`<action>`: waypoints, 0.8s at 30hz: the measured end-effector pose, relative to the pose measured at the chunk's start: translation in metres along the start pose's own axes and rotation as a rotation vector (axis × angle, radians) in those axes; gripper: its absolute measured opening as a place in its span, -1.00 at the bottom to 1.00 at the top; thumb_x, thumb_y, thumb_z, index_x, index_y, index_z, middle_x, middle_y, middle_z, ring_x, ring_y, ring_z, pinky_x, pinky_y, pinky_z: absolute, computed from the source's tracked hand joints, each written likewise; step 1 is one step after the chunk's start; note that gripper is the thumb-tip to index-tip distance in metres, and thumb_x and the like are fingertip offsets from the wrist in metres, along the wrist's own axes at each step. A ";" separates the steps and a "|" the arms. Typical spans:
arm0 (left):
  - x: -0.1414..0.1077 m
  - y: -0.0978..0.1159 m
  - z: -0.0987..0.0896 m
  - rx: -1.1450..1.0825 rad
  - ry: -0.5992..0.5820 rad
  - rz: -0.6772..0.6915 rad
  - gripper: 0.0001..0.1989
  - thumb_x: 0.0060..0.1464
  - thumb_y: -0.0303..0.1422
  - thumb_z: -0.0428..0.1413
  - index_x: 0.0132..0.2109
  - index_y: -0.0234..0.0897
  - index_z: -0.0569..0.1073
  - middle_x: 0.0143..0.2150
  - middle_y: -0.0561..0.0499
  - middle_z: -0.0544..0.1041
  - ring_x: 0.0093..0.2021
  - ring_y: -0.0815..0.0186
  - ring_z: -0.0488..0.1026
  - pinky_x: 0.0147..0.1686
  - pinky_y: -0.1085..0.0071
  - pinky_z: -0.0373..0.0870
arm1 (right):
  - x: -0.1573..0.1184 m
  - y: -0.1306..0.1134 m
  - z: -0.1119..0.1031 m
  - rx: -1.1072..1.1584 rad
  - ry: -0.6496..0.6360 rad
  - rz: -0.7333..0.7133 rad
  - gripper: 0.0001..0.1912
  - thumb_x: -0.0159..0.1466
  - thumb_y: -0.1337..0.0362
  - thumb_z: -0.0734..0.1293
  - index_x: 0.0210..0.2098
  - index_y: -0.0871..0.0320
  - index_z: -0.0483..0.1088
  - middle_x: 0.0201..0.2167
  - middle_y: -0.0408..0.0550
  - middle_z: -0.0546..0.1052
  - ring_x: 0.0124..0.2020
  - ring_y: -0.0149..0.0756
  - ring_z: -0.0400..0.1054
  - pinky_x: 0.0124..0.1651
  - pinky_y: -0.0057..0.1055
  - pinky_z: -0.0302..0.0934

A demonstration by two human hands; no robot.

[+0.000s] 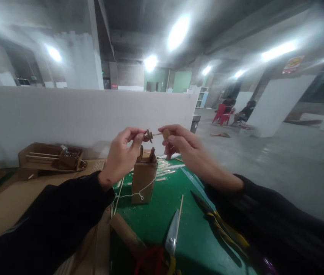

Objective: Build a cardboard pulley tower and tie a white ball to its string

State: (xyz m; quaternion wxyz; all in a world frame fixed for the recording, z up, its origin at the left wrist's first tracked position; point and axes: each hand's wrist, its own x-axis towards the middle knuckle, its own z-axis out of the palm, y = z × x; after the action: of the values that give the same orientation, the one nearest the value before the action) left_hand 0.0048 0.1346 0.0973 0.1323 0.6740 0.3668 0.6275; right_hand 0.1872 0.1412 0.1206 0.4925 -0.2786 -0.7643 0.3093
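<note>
Scissors (173, 233): handles cut off by the lower edge and lost in shadow. Right hand (183, 143): fingertips partly hidden. Two seated persons (246, 111): blurred, small. Sign on the pillar (292, 64): lettering illegible.

The green worktop (162, 210) carries an upright cardboard box (143, 185) towards its far edge, with a loose white string (141, 196) across the box's front and thin pale strips (164, 170) scattered behind and to its right. Nearer the near edge lie a brown roll-like piece (127, 232) and, right of it, open-bladed or closed I cannot tell, scissors (173, 231) with a slim stick (181, 208) just beside the blade. Yellow-handled pliers (219, 223) lie towards the right edge, and flat cardboard (7, 208) covers much of the left side.
</note>
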 end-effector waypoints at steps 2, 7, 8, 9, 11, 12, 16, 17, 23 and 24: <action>0.002 -0.005 0.004 -0.018 -0.021 -0.010 -0.84 0.22 -0.31 0.01 -0.15 -0.25 0.44 -0.23 -0.03 0.58 -0.16 0.27 0.52 -0.04 0.27 0.35 | 0.003 0.006 0.003 -0.044 0.024 0.019 -0.77 0.29 0.33 0.07 -0.18 0.12 0.31 -0.44 -0.17 0.35 -0.59 -0.44 0.24 -0.57 -0.46 0.14; 0.003 -0.015 0.012 -0.083 -0.051 -0.027 -0.83 0.24 -0.32 -0.02 -0.13 -0.30 0.40 -0.21 -0.06 0.57 -0.16 0.30 0.52 -0.05 0.30 0.36 | 0.012 0.017 0.007 -0.255 0.114 0.046 -0.87 0.27 0.30 0.09 -0.24 0.10 0.23 -0.51 -0.19 0.34 -0.61 -0.42 0.17 -0.57 -0.45 0.02; 0.003 -0.017 0.013 -0.089 -0.059 -0.029 -0.83 0.24 -0.32 -0.02 -0.13 -0.31 0.40 -0.20 -0.07 0.57 -0.15 0.30 0.52 -0.05 0.31 0.36 | 0.014 0.019 0.007 -0.293 0.122 0.051 -0.89 0.26 0.30 0.11 -0.25 0.10 0.22 -0.52 -0.19 0.34 -0.59 -0.40 0.17 -0.55 -0.44 0.02; 0.002 -0.018 0.013 -0.090 -0.067 -0.032 -0.83 0.24 -0.31 -0.02 -0.14 -0.31 0.39 -0.20 -0.07 0.57 -0.15 0.30 0.52 -0.05 0.31 0.35 | 0.016 0.020 0.007 -0.326 0.122 0.056 -0.91 0.25 0.29 0.12 -0.26 0.10 0.20 -0.53 -0.19 0.33 -0.57 -0.38 0.18 -0.54 -0.44 0.02; 0.002 -0.020 0.014 -0.091 -0.081 -0.034 -0.83 0.24 -0.31 -0.02 -0.15 -0.31 0.39 -0.20 -0.08 0.57 -0.14 0.30 0.51 -0.04 0.31 0.35 | 0.019 0.021 0.008 -0.380 0.117 0.056 -0.93 0.25 0.29 0.11 -0.28 0.09 0.19 -0.54 -0.18 0.34 -0.55 -0.35 0.20 -0.51 -0.42 0.01; 0.002 -0.020 0.014 -0.095 -0.084 -0.036 -0.83 0.24 -0.31 -0.01 -0.15 -0.31 0.39 -0.20 -0.08 0.57 -0.14 0.29 0.51 -0.04 0.31 0.35 | 0.021 0.021 0.009 -0.405 0.119 0.045 -0.92 0.26 0.28 0.09 -0.30 0.09 0.19 -0.54 -0.17 0.35 -0.54 -0.34 0.20 -0.50 -0.41 0.01; 0.003 -0.026 0.014 -0.133 -0.074 -0.042 -0.83 0.24 -0.30 -0.02 -0.16 -0.31 0.38 -0.19 -0.09 0.56 -0.13 0.29 0.52 -0.04 0.31 0.35 | 0.027 0.022 0.011 -0.456 0.116 -0.024 -0.90 0.28 0.29 0.09 -0.30 0.10 0.21 -0.53 -0.18 0.36 -0.51 -0.35 0.19 -0.47 -0.40 0.03; 0.004 -0.027 0.014 -0.146 -0.074 -0.045 -0.83 0.24 -0.31 -0.02 -0.16 -0.31 0.38 -0.18 -0.10 0.56 -0.12 0.29 0.52 -0.04 0.31 0.35 | 0.029 0.023 0.011 -0.454 0.096 -0.025 -0.91 0.28 0.28 0.11 -0.28 0.10 0.22 -0.54 -0.19 0.35 -0.52 -0.36 0.18 -0.47 -0.41 0.02; 0.000 -0.039 0.002 -0.196 -0.191 -0.098 -0.83 0.25 -0.30 -0.05 -0.14 -0.27 0.37 -0.11 -0.12 0.56 -0.05 0.25 0.49 0.00 0.23 0.35 | 0.038 0.027 -0.003 -0.396 -0.104 0.073 -0.86 0.27 0.25 0.19 -0.40 0.14 0.27 -0.58 -0.18 0.37 -0.59 -0.43 0.14 -0.52 -0.45 0.01; -0.003 -0.040 -0.001 -0.179 -0.210 -0.100 -0.82 0.26 -0.30 -0.06 -0.11 -0.26 0.38 -0.07 -0.12 0.55 -0.02 0.24 0.48 0.01 0.22 0.35 | 0.039 0.028 -0.005 -0.398 -0.117 0.066 -0.86 0.27 0.26 0.20 -0.41 0.14 0.28 -0.58 -0.17 0.37 -0.58 -0.43 0.14 -0.51 -0.44 0.02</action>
State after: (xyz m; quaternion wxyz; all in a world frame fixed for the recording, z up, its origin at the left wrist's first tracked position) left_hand -0.0096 0.1601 0.0698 0.2607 0.7025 0.3263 0.5763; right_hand 0.1814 0.1888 0.1235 0.3723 -0.3766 -0.8281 0.1839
